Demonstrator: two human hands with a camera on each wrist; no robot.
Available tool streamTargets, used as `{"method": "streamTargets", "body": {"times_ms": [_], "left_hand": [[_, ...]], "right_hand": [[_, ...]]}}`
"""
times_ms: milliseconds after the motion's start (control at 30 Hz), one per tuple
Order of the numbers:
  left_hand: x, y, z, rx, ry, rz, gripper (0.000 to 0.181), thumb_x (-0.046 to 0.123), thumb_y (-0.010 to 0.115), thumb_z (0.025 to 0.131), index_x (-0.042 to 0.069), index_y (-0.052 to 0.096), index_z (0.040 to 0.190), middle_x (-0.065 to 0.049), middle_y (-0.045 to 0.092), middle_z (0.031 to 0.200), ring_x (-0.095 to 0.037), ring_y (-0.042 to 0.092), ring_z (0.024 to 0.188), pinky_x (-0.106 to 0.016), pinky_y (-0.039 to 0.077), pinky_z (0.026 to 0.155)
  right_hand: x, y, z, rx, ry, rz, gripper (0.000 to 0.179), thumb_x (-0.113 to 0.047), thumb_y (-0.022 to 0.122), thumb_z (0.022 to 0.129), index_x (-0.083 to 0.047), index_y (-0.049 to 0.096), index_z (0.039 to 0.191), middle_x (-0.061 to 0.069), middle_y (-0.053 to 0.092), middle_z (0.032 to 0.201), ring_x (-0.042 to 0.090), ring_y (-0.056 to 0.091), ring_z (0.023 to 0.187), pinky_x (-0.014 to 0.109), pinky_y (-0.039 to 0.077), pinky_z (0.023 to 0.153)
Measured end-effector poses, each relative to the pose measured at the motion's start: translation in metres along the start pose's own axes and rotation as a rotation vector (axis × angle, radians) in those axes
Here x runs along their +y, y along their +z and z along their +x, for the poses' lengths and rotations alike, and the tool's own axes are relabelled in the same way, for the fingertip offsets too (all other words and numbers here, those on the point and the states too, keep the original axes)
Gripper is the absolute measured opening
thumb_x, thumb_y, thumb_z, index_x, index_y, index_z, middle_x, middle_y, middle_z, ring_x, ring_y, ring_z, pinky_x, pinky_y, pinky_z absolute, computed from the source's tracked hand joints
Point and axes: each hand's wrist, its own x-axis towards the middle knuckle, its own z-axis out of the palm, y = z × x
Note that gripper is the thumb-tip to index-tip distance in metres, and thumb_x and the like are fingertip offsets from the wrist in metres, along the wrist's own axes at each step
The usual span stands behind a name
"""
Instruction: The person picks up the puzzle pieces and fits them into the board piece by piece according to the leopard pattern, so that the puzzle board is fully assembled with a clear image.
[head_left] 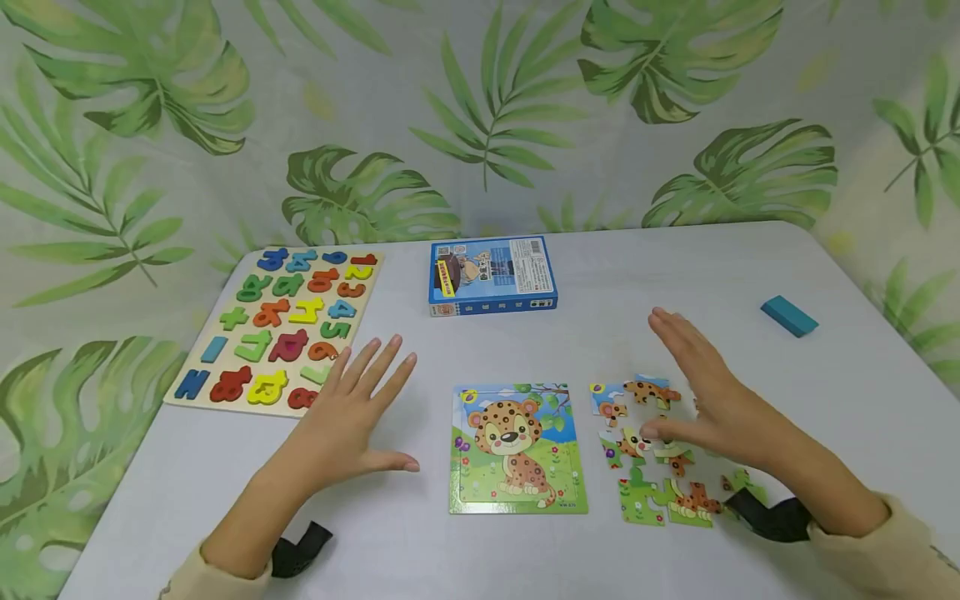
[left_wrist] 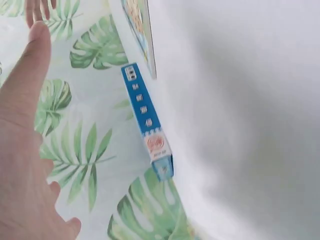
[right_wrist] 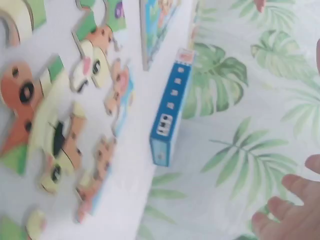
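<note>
In the head view a square leopard picture board (head_left: 517, 450) lies on the table between the two hands. My left hand (head_left: 352, 425) hovers to its left with fingers spread, partly over the number board's near corner, holding nothing. To the right, my right hand (head_left: 712, 408) is raised above loose leopard puzzle pieces (head_left: 633, 500), fingers extended and thumb apart, and hides some of them. The right wrist view shows several puzzle pieces (right_wrist: 60, 140) close up, lying apart, with fingertips (right_wrist: 285, 205) at the lower right. Part of the left hand (left_wrist: 25, 165) shows in the left wrist view.
A wooden board of coloured numbers and symbols (head_left: 251, 331) lies at the left. Toward the back stands a flat blue box (head_left: 492, 275). A teal block (head_left: 789, 316) rests at the far right. Leaf-patterned cloth (head_left: 480, 108) hangs behind the white table (head_left: 525, 558).
</note>
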Motion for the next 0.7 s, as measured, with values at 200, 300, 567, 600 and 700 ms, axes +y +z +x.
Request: {"method": "streamTargets", "body": {"times_ms": [200, 300, 567, 600, 700], "left_hand": [[0.023, 0.018, 0.007, 0.007, 0.018, -0.259, 0.114, 0.07, 0.061, 0.062, 0.015, 0.006, 0.146, -0.004, 0.003, 0.15, -0.024, 0.007, 0.135, -0.042, 0.012, 0.106], [0.032, 0.026, 0.009, -0.031, -0.004, -0.358, 0.111, 0.065, 0.065, 0.064, 0.013, 0.01, 0.145, -0.003, 0.009, 0.15, -0.02, 0.01, 0.134, -0.04, 0.019, 0.105], [0.035, 0.051, 0.009, -0.164, -0.129, -0.583, 0.103, 0.06, 0.065, 0.068, 0.015, 0.015, 0.145, 0.003, 0.014, 0.148, -0.013, 0.013, 0.133, -0.033, 0.022, 0.104], [0.034, 0.055, 0.009, -0.167, -0.13, -0.599, 0.102, 0.061, 0.064, 0.068, 0.015, 0.016, 0.145, 0.002, 0.016, 0.148, -0.014, 0.014, 0.133, -0.033, 0.021, 0.104], [0.031, 0.063, 0.009, -0.161, -0.105, -0.607, 0.101, 0.061, 0.063, 0.068, 0.012, 0.02, 0.144, -0.002, 0.021, 0.147, -0.016, 0.017, 0.132, -0.034, 0.019, 0.104]], "right_hand": [[0.011, 0.02, 0.005, 0.006, 0.037, 0.131, 0.096, -0.022, 0.077, 0.07, -0.017, 0.016, 0.144, 0.01, 0.024, 0.143, 0.033, 0.03, 0.124, 0.058, 0.036, 0.086], [0.021, 0.029, 0.006, -0.023, 0.063, 0.177, 0.085, -0.021, 0.073, 0.075, -0.015, 0.022, 0.143, 0.011, 0.03, 0.139, 0.033, 0.039, 0.115, 0.053, 0.041, 0.083], [0.043, 0.046, 0.006, -0.139, 0.14, 0.205, 0.07, -0.025, 0.069, 0.079, -0.005, 0.035, 0.137, 0.009, 0.041, 0.13, 0.02, 0.048, 0.101, 0.039, 0.044, 0.08], [0.045, 0.047, 0.005, -0.148, 0.148, 0.2, 0.069, -0.025, 0.068, 0.079, -0.005, 0.036, 0.136, 0.008, 0.042, 0.128, 0.019, 0.048, 0.1, 0.038, 0.044, 0.08], [0.049, 0.051, 0.005, -0.167, 0.15, 0.169, 0.062, -0.025, 0.066, 0.081, -0.005, 0.04, 0.133, 0.007, 0.046, 0.123, 0.017, 0.047, 0.097, 0.034, 0.044, 0.079]]}}
